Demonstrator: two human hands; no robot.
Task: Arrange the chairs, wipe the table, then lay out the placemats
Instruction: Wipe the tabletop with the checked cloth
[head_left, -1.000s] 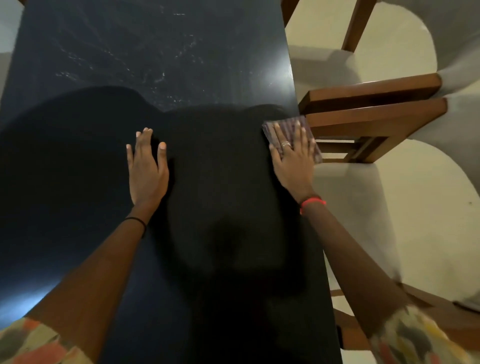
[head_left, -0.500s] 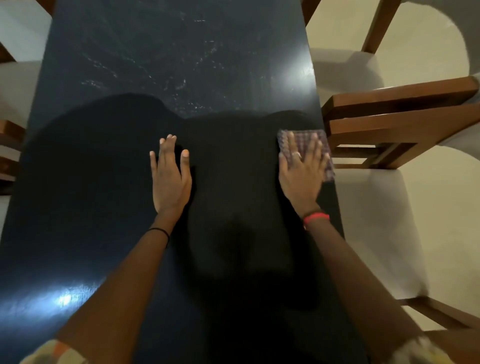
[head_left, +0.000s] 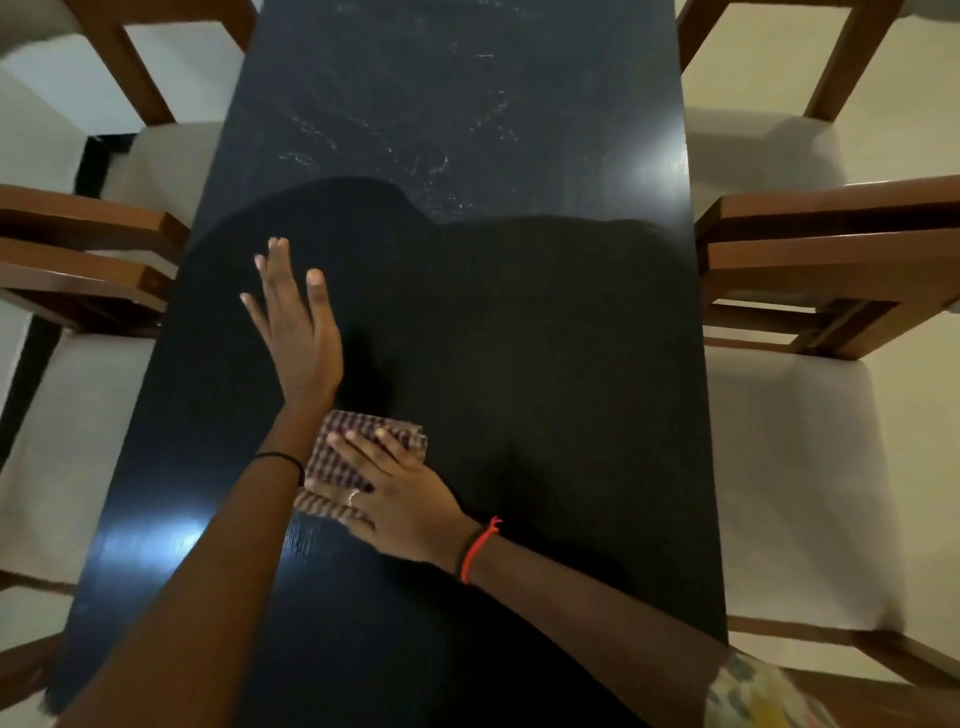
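The dark table ran lengthwise straight away from the person, its far end cut off by the top of the view and its near end lost under the arms. A folded checked cloth lay on it left of the middle, on the near half, its longer side slanting from near-left to far-right. Much of the cloth was hidden: the right hand lay flat over it with straight fingers pointing left and away, pressing it down rather than gripping it, and the left wrist covered its left edge.

The left hand rested flat on the tabletop just beyond the cloth, fingers straight and pointing away, holding nothing.

A broad shadow covered the middle of the table, so its surface there was hard to read; pale streaks showed on the far part.

Wooden chairs with pale seats stood along both long sides, one at the near right and one at the near left, all cut off by the edges of the view.
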